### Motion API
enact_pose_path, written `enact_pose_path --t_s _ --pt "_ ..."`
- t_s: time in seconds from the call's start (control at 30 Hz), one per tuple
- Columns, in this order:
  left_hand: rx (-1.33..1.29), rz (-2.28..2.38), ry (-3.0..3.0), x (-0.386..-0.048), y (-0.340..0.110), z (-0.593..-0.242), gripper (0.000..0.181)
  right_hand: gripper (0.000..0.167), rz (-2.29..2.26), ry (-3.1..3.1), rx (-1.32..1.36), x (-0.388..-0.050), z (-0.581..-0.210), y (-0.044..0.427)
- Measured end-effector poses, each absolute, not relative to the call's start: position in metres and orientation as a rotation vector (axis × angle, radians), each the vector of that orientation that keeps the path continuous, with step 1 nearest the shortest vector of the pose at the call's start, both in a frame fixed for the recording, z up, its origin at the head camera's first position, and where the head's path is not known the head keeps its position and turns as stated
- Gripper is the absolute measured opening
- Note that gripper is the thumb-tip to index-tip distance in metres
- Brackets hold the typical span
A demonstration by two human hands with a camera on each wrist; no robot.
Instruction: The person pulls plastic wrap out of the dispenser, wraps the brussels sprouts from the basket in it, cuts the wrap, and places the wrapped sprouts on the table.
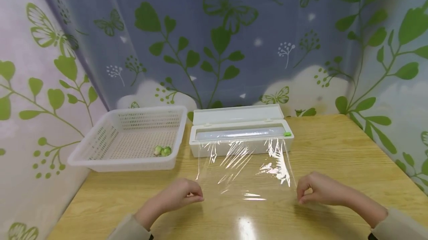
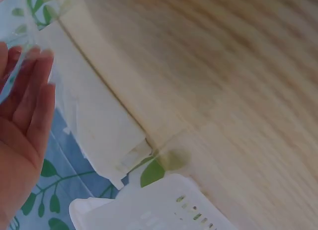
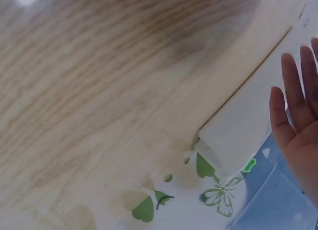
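Observation:
A sheet of clear plastic wrap (image 1: 240, 169) stretches from a white dispenser box (image 1: 241, 147) toward me, above the table. At its near left corner my left hand (image 1: 182, 195) pinches the film between thumb and index finger. My right hand (image 1: 322, 188) pinches the near right corner the same way. The box's lid (image 1: 238, 114) stands raised at the back, and the wrap roll (image 1: 239, 133) lies inside. A green slider (image 1: 287, 134) sits at the box's right end. In the left wrist view, the other fingers of the left hand (image 2: 25, 115) are loosely extended.
A white plastic basket (image 1: 123, 165) stands left of the box, with several small green sprouts (image 1: 162, 151) in its front right corner. The wooden table (image 1: 344, 151) meets a patterned curtain (image 1: 220, 46) behind the box and at both sides.

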State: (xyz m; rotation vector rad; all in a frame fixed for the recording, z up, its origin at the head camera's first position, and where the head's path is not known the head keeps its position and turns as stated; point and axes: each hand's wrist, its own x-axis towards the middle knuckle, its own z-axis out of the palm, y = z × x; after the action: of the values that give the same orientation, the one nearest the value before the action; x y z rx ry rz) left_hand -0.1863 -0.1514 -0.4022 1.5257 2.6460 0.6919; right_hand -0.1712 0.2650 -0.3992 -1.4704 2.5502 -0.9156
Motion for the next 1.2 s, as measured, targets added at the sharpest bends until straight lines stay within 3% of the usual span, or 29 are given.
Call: enact_pose_path --t_s 0.23,0.47,0.83,1.2 --pt "1.772 0.472 2.779 -0.180 -0.156 -0.416 0.009 0.009 -0.886 2.487 -1.612 -0.176 -0.412 0.273" --pt "2.019 0.284 2.721 -0.173 -0.147 -0.419 0.008 0.006 -0.868 2.460 -1.529 -0.178 -0.416 0.278" --pt "1.982 0.003 2.744 -0.177 -0.143 -0.424 0.012 0.018 -0.731 2.487 -1.489 -0.180 -0.427 0.272" --pt "1.605 -0.153 2.699 -0.178 -0.129 -0.427 0.015 0.018 -0.716 2.476 -1.506 -0.184 -0.433 0.274"
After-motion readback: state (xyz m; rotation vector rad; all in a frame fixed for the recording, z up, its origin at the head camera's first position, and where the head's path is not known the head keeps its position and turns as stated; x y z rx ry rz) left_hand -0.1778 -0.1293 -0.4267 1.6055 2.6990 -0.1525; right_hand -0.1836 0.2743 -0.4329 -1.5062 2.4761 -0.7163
